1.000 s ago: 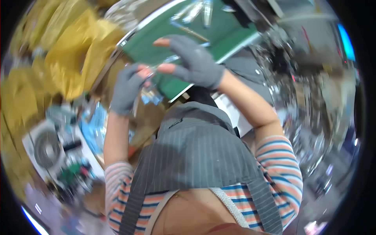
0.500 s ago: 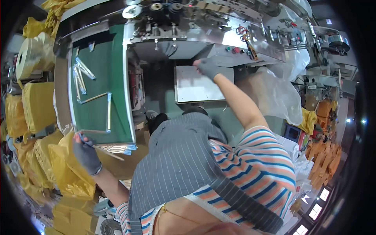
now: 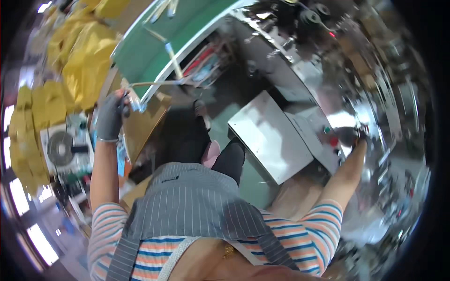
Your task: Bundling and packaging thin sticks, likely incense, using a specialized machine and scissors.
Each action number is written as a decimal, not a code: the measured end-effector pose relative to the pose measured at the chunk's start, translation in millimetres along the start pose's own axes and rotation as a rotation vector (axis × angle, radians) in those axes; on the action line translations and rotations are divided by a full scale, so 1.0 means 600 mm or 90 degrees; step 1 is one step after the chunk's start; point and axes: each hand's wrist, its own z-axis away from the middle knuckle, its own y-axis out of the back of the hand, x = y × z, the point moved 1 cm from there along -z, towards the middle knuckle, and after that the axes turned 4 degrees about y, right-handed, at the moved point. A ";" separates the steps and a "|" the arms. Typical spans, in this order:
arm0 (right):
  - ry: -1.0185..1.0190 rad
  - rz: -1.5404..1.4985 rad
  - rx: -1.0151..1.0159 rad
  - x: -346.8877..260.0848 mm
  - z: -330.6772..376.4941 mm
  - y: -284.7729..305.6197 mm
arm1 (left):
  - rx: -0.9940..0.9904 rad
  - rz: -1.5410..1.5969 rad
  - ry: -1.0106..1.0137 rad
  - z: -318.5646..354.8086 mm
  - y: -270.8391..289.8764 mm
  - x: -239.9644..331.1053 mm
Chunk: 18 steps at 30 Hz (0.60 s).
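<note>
L hand (image 3: pixel 111 118), in a grey glove, is raised at the near corner of the green belt (image 3: pixel 154 44). Its fingers are curled shut round the end of a thin pale strip (image 3: pixel 154 83); the strip runs from the glove to the right along the belt's white edge. A 2nd pale strip (image 3: pixel 174 61) lies on the belt just above, angled down toward that edge, and more pale pieces sit further up the belt near the top of the view, too blurred to tell apart.

R hand (image 3: pixel 358 138), also gloved, is stretched far out to the right, at the steel machine's control panel (image 3: pixel 323 140), near a red button (image 3: pixel 333 141) and a small green one (image 3: pixel 326 130). Can't tell whether its fingers are open or closed – too small & blurred.

Between the arms: a flat steel box (image 3: pixel 269 136) sticking out from the machine, w/ the person's dark trousers and a pink shoe below. Yellow bags (image 3: pixel 86 56) are piled left of the belt; a fan (image 3: pixel 60 149) lies lower left. A brown cardboard box (image 3: pixel 140 126) sits just under the L hand. Striped shirt and grey striped apron fill the bottom.
</note>
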 end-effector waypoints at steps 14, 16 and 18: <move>0.149 -0.801 -0.238 -0.344 0.697 0.144 | -0.096 0.019 -0.055 -0.030 0.073 0.079; 0.183 -0.896 -0.405 -0.455 0.791 0.108 | -0.136 0.030 -0.067 -0.063 0.094 0.099; 0.201 -0.878 -0.657 -0.669 0.929 0.195 | -0.213 0.026 -0.053 -0.086 0.116 0.119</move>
